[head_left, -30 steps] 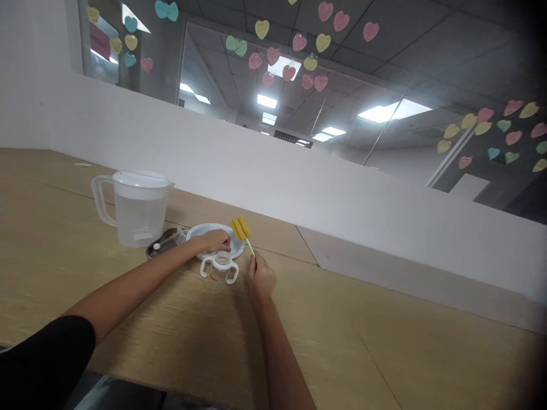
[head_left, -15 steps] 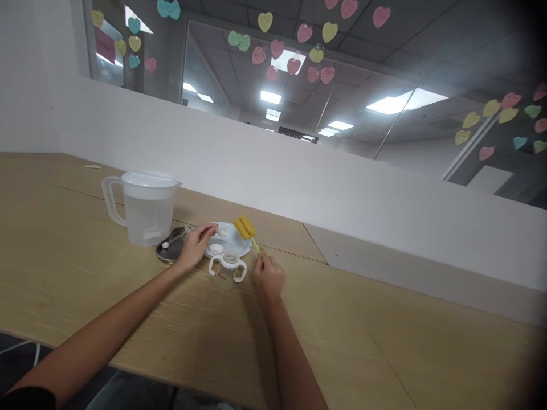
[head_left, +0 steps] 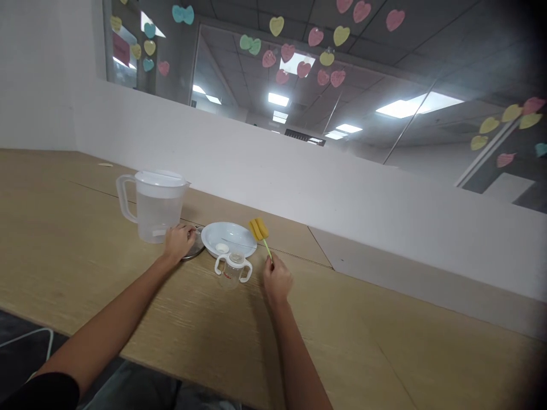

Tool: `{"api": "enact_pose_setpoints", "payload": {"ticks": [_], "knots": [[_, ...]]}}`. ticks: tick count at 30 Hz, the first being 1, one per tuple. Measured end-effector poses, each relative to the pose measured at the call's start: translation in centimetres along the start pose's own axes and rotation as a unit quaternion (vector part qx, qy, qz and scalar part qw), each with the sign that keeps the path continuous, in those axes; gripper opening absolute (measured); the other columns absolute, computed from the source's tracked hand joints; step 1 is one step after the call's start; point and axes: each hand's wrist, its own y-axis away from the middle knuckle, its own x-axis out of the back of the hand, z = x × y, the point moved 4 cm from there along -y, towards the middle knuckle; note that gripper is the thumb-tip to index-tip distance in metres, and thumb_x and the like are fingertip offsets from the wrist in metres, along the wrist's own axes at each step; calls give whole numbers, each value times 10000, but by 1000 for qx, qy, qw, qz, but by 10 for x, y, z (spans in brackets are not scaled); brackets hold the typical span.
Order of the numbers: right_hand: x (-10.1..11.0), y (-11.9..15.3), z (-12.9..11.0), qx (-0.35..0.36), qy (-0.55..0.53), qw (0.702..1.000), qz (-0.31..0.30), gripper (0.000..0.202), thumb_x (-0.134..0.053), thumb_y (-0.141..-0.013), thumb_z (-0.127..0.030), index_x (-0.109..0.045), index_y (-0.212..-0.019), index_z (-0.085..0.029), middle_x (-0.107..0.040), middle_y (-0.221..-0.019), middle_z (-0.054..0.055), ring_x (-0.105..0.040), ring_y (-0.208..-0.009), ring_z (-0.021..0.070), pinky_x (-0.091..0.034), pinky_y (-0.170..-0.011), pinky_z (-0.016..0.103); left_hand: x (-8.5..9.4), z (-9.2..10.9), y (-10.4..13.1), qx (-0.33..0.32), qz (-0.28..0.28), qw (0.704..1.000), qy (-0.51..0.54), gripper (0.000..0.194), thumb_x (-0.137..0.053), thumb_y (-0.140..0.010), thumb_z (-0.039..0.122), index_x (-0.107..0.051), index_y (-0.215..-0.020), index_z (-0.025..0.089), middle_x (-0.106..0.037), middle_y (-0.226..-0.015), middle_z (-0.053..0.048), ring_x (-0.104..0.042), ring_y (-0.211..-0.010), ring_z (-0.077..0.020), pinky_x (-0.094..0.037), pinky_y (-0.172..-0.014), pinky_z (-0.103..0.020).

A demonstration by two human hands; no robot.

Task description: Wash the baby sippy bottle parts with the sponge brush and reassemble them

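My right hand grips the thin green handle of a bottle brush, its yellow sponge head pointing up and away. Just left of that hand, a clear baby bottle with two white side handles and an uncapped mouth stands upright on the table. Behind the bottle is a white bowl with a small white ring-shaped part in it. My left hand is over the dark metal tray, fingers curled together; what they hold, if anything, is hidden. The hand covers much of the tray.
A translucent lidded pitcher holding clear liquid stands behind my left hand, its handle to the left. The wooden table meets a white wall at the back. Heart-shaped notes stick to the window above.
My left hand has moved left from the bowl to the tray; the small clear part it held no longer shows. My right hand keeps its grip on the brush. The view has shifted slightly.
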Motion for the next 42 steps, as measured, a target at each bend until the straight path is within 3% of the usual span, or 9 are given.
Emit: {"api": "enact_pose_setpoints", "payload": {"ticks": [8,14,16,19,21,24,26,31,42], "knots": [[-2,0,-1,7,5,1000,-13,315,-413,-887,-286,-656,-1073,-211,-673,-789,45,-552,-589,114,-279,-529,226,18,10,5,-7,55,998,-3,316,-379,-816,265,-682,-856,185,-681,-909,-90,-579,-886,-259,-372,-787,-374],[-3,0,-1,11,4,1000,-17,316,-416,-883,-288,-663,-1058,-197,-672,-773,50,-560,-591,118,-290,-533,227,1,10,5,-37,-39,997,-48,276,-408,-752,251,-667,-682,189,-684,-813,-108,-584,-877,-282,-360,-768,-390],[-3,0,-1,11,3,1000,-15,315,-416,-883,-286,-664,-1055,-199,-675,-774,50,-562,-591,122,-287,-532,227,-1,9,5,-29,-42,998,-48,261,-424,-736,257,-673,-716,183,-681,-802,-116,-587,-864,-291,-353,-787,-408],[-5,0,0,9,7,1000,-17,305,-417,-887,-284,-661,-1055,-211,-678,-777,43,-562,-593,126,-281,-531,224,8,12,4,-5,6,1000,-22,299,-427,-761,275,-664,-902,162,-675,-817,-119,-590,-850,-281,-337,-842,-425],[-6,0,0,9,9,1000,-19,300,-421,-888,-284,-661,-1052,-210,-679,-776,43,-563,-592,126,-280,-530,224,13,24,4,-44,18,999,23,331,-401,-809,294,-635,-1005,165,-669,-900,-107,-575,-905,-264,-341,-864,-406],[-6,0,-2,16,12,1000,-19,301,-418,-888,-284,-662,-1045,-201,-677,-777,46,-565,-594,118,-289,-533,222,11,48,10,-158,-47,982,94,356,-347,-880,363,-653,-993,218,-629,-1086,-72,-529,-1027,-236,-344,-898,-382],[-5,1,-2,19,17,999,-23,300,-416,-886,-279,-662,-1039,-203,-674,-777,44,-560,-590,109,-293,-532,218,5,59,15,-196,-93,970,109,378,-347,-893,409,-681,-944,239,-603,-1155,-58,-490,-1097,-233,-316,-951,-397],[-5,1,-3,20,20,999,-19,294,-417,-884,-278,-663,-1027,-201,-672,-762,41,-560,-576,108,-285,-525,224,-6,65,22,-209,-126,964,107,376,-382,-890,427,-701,-860,231,-646,-1076,-56,-479,-1111,-231,-266,-999,-420],[-4,0,-3,13,18,999,-31,280,-433,-887,-278,-659,-1040,-212,-683,-777,40,-567,-594,125,-268,-520,225,-2,70,23,-211,-129,962,111,384,-370,-888,437,-658,-831,190,-665,-975,-76,-549,-994,-227,-279,-980,-411]]}}
